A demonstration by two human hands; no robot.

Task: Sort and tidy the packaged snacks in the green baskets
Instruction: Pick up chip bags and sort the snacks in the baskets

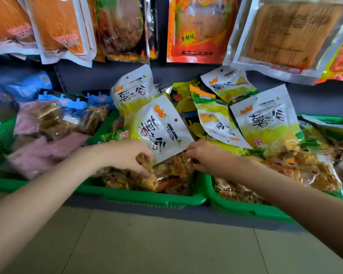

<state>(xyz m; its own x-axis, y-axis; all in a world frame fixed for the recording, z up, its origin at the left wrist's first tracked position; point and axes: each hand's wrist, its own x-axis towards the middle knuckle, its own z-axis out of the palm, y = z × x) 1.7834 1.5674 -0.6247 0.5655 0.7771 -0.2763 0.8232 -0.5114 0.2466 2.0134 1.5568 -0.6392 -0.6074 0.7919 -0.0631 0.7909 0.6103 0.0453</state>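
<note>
Head view, looking down at a row of green baskets [152,198] on a low shelf above a tiled floor. The left hand [127,155] curls its fingers round a clear packet of golden-brown snacks [172,171] at the front of the middle basket. The right hand [204,155] pinches at the same heap, just under the lower edge of a white-and-green snack bag [162,127] lying tilted on top; which packet its grip has taken cannot be told.

The step in hand looks like gathering loose packets in the middle basket. The next move probably calls for lifting the tilted bag clear and standing it with its matching bags [265,119] behind.

These bags carry large brush-style characters, seemingly 薯之谷 (small print is too blurred). A red hanging packet [196,28] above reads 香辣味. Pink packets [48,149] fill the left basket.
</note>
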